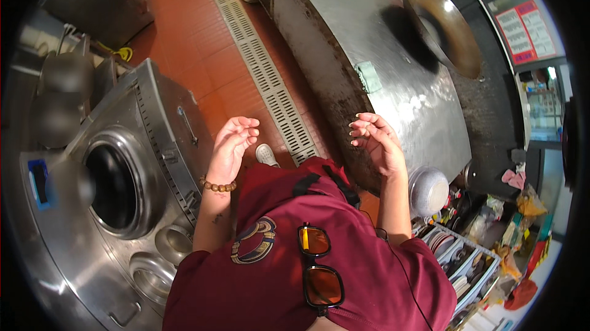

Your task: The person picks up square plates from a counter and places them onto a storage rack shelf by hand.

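My left hand (pixel 233 146) is raised in front of my chest, fingers loosely curled and apart, holding nothing; a brown bead bracelet (pixel 217 186) circles its wrist. My right hand (pixel 375 139) hovers at the same height, fingers bent with long nails, also empty, close to the grimy front edge of a steel cooking station (pixel 375 79). I wear a dark red shirt (pixel 319 269) with orange-tinted glasses (pixel 319 266) hung at the collar. One white shoe (pixel 266 155) shows on the floor between my hands.
A steel wok station with a round burner hole (pixel 114 186) stands at my left. A large wok (pixel 445 21) rests on the right station. A metal floor drain grate (pixel 261 67) runs along the red tile floor (pixel 190 36). A steel bowl (pixel 428 191) and cluttered bins (pixel 467 263) sit at right.
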Demonstrator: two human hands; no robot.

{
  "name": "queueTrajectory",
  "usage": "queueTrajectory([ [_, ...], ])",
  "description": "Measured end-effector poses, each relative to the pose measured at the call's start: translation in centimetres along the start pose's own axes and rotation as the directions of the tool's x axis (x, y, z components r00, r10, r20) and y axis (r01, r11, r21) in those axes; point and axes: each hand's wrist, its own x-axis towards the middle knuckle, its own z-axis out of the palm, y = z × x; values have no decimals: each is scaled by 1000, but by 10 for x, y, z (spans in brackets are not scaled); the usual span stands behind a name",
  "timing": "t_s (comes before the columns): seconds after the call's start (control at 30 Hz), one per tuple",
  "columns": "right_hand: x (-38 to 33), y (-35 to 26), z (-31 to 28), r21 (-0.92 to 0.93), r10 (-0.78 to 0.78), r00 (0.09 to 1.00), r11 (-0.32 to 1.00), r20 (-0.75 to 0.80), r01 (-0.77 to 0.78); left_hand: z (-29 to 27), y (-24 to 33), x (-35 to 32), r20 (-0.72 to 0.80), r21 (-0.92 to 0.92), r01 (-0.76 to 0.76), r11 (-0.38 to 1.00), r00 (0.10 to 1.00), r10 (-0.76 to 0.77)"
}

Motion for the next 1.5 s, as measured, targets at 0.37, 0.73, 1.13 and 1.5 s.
queueTrajectory([
  [0.37, -7, 10, -7, 39, -54, 972, 997, -227, 64, -20, 12, 65, 67, -48, 135, 990, 989, -132],
  [0.73, 95, -16, -37, 154, -26, 986, 987, -163, 51, 9, 34, 136, 23, 0, 120, 993, 992, -120],
  [1.13, 166, -59, -105, 298, -101, 974, 941, -204, 160, 96, 45, 287, 67, 287, 201, 937, 971, -229],
  [1.5, 139, -57, -140, 266, -142, 831, 907, -537, 327, 142, 35, 380, 159, 436, 284, 854, 909, -384],
])
